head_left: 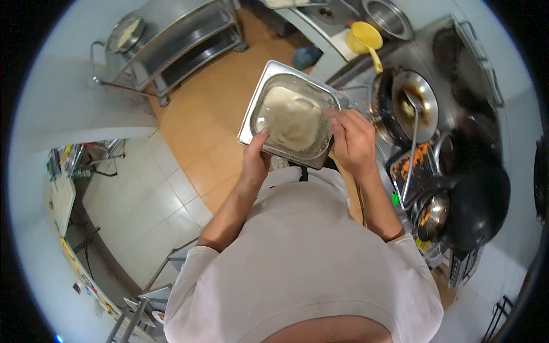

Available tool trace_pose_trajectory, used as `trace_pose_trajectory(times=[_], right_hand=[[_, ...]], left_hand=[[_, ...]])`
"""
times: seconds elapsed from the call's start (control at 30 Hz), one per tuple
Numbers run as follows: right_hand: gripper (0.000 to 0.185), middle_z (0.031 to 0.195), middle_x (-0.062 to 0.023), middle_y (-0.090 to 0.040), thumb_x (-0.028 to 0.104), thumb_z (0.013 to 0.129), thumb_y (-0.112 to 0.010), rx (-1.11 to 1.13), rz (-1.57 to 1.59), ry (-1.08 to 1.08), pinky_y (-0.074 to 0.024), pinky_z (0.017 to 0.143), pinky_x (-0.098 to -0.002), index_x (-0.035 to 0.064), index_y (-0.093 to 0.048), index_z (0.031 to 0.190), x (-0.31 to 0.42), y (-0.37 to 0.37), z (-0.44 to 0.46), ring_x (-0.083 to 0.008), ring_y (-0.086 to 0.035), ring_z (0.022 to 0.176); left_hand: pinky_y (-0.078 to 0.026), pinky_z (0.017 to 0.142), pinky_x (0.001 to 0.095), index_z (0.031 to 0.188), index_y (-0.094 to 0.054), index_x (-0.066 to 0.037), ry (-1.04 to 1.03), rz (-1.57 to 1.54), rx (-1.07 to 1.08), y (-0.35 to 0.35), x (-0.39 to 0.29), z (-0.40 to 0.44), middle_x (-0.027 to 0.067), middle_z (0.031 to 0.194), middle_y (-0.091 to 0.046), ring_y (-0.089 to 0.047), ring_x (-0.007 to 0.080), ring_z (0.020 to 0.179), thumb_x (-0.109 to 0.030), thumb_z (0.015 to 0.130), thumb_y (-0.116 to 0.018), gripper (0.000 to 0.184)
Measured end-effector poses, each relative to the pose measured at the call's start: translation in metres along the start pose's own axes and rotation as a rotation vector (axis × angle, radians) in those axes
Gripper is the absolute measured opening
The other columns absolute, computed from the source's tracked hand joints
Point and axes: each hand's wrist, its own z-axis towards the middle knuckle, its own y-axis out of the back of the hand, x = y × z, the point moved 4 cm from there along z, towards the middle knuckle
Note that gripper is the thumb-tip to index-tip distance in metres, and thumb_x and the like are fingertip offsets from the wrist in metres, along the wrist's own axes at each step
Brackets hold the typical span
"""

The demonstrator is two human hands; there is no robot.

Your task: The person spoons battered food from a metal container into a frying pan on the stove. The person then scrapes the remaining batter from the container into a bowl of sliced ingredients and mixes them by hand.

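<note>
A rectangular metal pan (247,123) with a pale, creamy mixture (290,117) inside is held up in front of my body. My left hand (256,157) grips its near left edge, the thumb over the rim and the fingers hidden underneath. At the pan's right side is my right hand (353,140), its fingers closed in a pinch near the mixture's right edge. Whatever those fingers hold is too small or too hidden to make out.
To the right, a stove area holds a wok with a ladle (416,123), a tray of orange bits (413,166) and a large black wok (477,208). A yellow strainer (366,37) lies by the sink. A steel cart (189,40) stands at the upper left.
</note>
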Motion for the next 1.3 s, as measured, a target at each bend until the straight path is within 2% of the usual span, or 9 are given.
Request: trace_pose_trajectory(times=[0.13, 0.33, 0.43, 0.5, 0.7, 0.93, 1.07, 1.2, 1.3], right_hand=[[0.013, 0.077, -0.0148, -0.064, 0.002, 0.085, -0.064, 0.143, 0.154, 0.132, -0.0498, 0.063, -0.039, -0.0009, -0.07, 0.096, 0.012, -0.042, 0.042, -0.0319, -0.062, 0.072], [0.021, 0.086, -0.0116, -0.065, 0.001, 0.079, -0.067, 0.002, 0.104, 0.331, -0.0507, 0.062, -0.0399, 0.0015, -0.07, 0.1, 0.025, -0.105, 0.153, -0.0298, -0.062, 0.075], [0.029, 0.09, -0.0095, -0.065, 0.004, 0.077, -0.067, 0.084, 0.083, 0.43, -0.053, 0.073, -0.0397, 0.0033, -0.068, 0.106, 0.035, -0.166, 0.222, -0.0278, -0.063, 0.082], [0.029, 0.091, -0.0082, -0.066, 0.008, 0.079, -0.068, 0.171, 0.175, 0.524, -0.0524, 0.08, -0.0384, 0.0048, -0.067, 0.107, 0.041, -0.204, 0.264, -0.0273, -0.063, 0.087], [0.027, 0.09, -0.008, -0.065, 0.01, 0.081, -0.069, 0.338, 0.278, 0.726, -0.0525, 0.075, -0.0372, 0.0051, -0.067, 0.108, 0.072, -0.271, 0.394, -0.0272, -0.063, 0.084], [0.022, 0.08, -0.0109, -0.064, 0.006, 0.083, -0.065, 0.291, 0.297, 0.709, -0.0527, 0.067, -0.0391, 0.0015, -0.067, 0.105, 0.109, -0.359, 0.506, -0.0296, -0.063, 0.074], [0.015, 0.077, -0.0194, -0.065, 0.005, 0.085, -0.061, 0.335, 0.132, 0.57, -0.0535, 0.062, -0.0439, -0.0022, -0.066, 0.097, 0.131, -0.443, 0.566, -0.0363, -0.066, 0.069], [0.018, 0.074, -0.0252, -0.064, 0.003, 0.086, -0.057, 0.52, -0.104, 0.411, -0.0518, 0.065, -0.0492, -0.0022, -0.067, 0.101, 0.155, -0.537, 0.636, -0.0433, -0.064, 0.071], [0.026, 0.072, -0.0275, -0.063, 0.006, 0.086, -0.057, 0.443, -0.147, 0.364, -0.0513, 0.064, -0.0509, -0.0049, -0.059, 0.109, 0.169, -0.587, 0.681, -0.0444, -0.064, 0.072]], left_hand=[[-0.045, 0.099, 0.0413, 0.121, -0.056, 0.001, -0.066, -0.096, -0.102, 0.036, -0.033, 0.019, 0.0136, 0.116, -0.063, -0.06, 0.0266, 0.11, -0.024, 0.084, -0.059, 0.045], [-0.051, 0.09, 0.0393, 0.111, -0.059, 0.002, -0.197, -0.137, -0.286, 0.078, -0.107, 0.083, 0.0132, 0.104, -0.065, -0.063, 0.0256, 0.097, -0.018, 0.082, -0.057, 0.036], [-0.053, 0.082, 0.0363, 0.104, -0.061, 0.002, -0.258, -0.141, -0.332, 0.083, -0.17, 0.124, 0.0124, 0.099, -0.066, -0.065, 0.0239, 0.09, -0.017, 0.082, -0.056, 0.03], [-0.053, 0.083, 0.036, 0.103, -0.061, 0.002, -0.301, -0.111, -0.345, 0.093, -0.212, 0.152, 0.0123, 0.098, -0.066, -0.065, 0.0238, 0.09, -0.017, 0.082, -0.056, 0.029], [-0.053, 0.088, 0.0383, 0.11, -0.06, 0.005, -0.489, -0.184, -0.4, 0.145, -0.328, 0.228, 0.0143, 0.104, -0.066, -0.065, 0.0254, 0.097, -0.014, 0.084, -0.054, 0.032], [-0.046, 0.1, 0.0402, 0.132, -0.05, 0.003, -0.875, 0.083, -0.58, 0.228, -0.44, 0.294, 0.0144, 0.125, -0.058, -0.058, 0.0266, 0.113, -0.015, 0.092, -0.055, 0.045], [-0.028, 0.113, 0.0368, 0.144, -0.044, -0.001, -1.028, 0.293, -0.484, 0.264, -0.53, 0.332, 0.0128, 0.137, -0.049, -0.044, 0.0246, 0.13, -0.019, 0.097, -0.05, 0.05], [-0.028, 0.114, 0.0381, 0.144, -0.043, 0.0, -1.227, 0.557, -0.368, 0.319, -0.629, 0.385, 0.0134, 0.14, -0.043, -0.043, 0.0251, 0.133, -0.013, 0.097, -0.05, 0.049], [-0.032, 0.113, 0.0387, 0.143, -0.044, 0.0, -1.252, 0.757, -0.343, 0.344, -0.681, 0.414, 0.0133, 0.144, -0.034, -0.046, 0.0277, 0.132, -0.005, 0.096, -0.049, 0.048]])
